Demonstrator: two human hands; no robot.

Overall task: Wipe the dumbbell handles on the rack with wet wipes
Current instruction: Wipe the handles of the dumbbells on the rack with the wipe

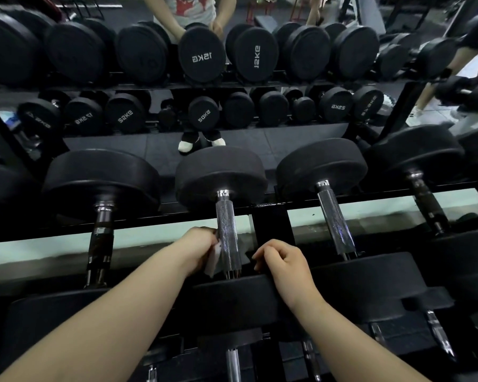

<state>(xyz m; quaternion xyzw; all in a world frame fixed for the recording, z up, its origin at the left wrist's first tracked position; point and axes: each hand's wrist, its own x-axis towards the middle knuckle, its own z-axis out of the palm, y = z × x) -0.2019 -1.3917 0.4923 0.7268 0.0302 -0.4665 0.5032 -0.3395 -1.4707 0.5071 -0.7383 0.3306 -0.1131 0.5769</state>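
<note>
I can read weight marks only on dumbbell heads in the mirror (all reversed). 15KG is on the upper middle head (pixel 202 58) and its right neighbour (pixel 257 57). On the lower row, 17.5KG is on the left head (pixel 83 119), 25KG on the next head (pixel 125 116), 20KG on the centre head (pixel 204 116) and 25KG on the right head (pixel 338 106).

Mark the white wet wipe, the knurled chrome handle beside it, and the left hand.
white wet wipe (pixel 214 261): head view, lower fold.
knurled chrome handle (pixel 228 230): head view, middle.
left hand (pixel 200 245): head view, its back.

The left hand (pixel 202 248) holds a wipe (pixel 214 257) against the handle (pixel 227 235). The right hand (pixel 283 264), loosely curled, rests just right of the handle.
</note>
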